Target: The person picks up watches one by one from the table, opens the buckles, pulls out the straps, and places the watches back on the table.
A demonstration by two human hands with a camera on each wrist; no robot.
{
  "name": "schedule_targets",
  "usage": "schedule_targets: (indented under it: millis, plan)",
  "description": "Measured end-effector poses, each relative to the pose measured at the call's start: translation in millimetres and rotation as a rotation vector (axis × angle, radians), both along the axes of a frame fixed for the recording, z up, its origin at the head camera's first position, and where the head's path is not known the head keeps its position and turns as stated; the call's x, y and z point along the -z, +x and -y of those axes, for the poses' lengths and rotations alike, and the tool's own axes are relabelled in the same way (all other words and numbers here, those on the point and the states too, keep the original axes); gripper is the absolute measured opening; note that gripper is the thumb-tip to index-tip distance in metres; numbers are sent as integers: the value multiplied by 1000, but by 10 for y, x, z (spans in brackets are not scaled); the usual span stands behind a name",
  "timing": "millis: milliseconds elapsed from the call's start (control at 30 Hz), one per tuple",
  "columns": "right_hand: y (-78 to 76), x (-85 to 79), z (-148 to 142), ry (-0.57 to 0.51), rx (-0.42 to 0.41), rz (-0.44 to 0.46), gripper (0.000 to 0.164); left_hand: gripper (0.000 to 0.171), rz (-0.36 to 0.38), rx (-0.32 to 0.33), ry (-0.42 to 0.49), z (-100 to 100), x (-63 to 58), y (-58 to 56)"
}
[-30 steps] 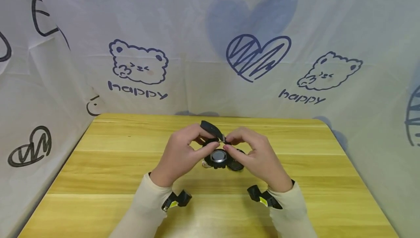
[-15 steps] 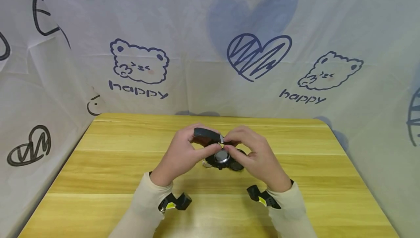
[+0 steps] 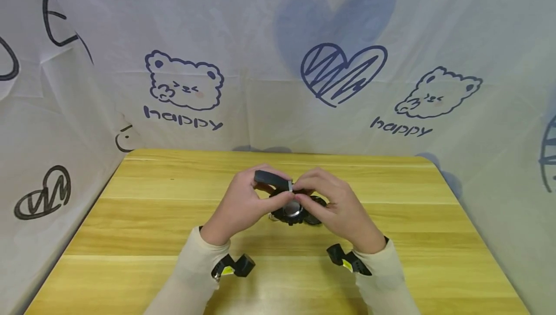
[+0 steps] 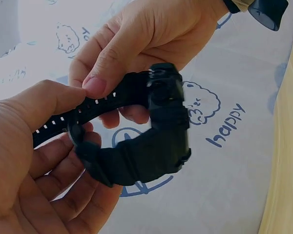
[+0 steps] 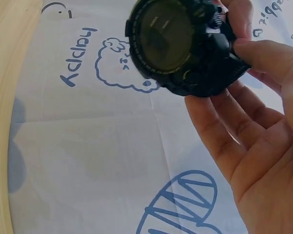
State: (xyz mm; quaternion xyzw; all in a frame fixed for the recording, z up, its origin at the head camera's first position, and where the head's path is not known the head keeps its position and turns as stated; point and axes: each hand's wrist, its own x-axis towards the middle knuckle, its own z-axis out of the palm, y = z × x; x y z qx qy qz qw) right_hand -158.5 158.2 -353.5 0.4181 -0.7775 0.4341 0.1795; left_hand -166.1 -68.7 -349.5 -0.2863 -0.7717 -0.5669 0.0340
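Note:
Both hands hold a black wristwatch (image 3: 292,209) above the table, its strap bent into a loop. My left hand (image 3: 243,199) grips the strap between thumb and fingers, the strap's free end (image 3: 271,178) sticking out to the left. My right hand (image 3: 334,199) pinches the strap beside the small metal buckle (image 3: 290,185). In the left wrist view the holed strap (image 4: 100,103) runs between both thumbs. The right wrist view shows the dark round dial (image 5: 166,36), with right-hand fingers (image 5: 234,131) under the case. Fingers partly hide the buckle.
A dark round object (image 3: 316,209) lies behind the watch, partly covered by the right thumb. The wooden table (image 3: 278,276) reaches back to a white cloth (image 3: 260,54) with blue drawings. A black camera (image 3: 244,265) is strapped on each wrist.
The strap's free end has swung down and to the left, from slanting upward to lying nearly level. The buckle has shifted slightly left; both hands keep their grip.

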Motion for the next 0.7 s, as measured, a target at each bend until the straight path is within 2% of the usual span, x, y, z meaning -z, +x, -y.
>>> schedule_targets:
  millis: [200, 333, 433, 600, 700]
  plan:
    - [0, -7, -17, 23, -1, -22, 14, 19, -18, 6, 13, 20, 12, -14]
    - [12, -35, -30, 27, -17, -73, 19, 23, -76, 46, 29, 48, 29, -41]
    - [7, -43, -41, 63, -20, -160, 21, 26, -185, 76, 4, 90, 41, -76]
    - [-15, -32, -35, 151, 29, -343, 21, 27, -442, 96, -112, 158, 34, -130]
    - [-20, -22, -30, 173, 54, -395, 21, 29, -554, 109, -156, 180, 22, -146]
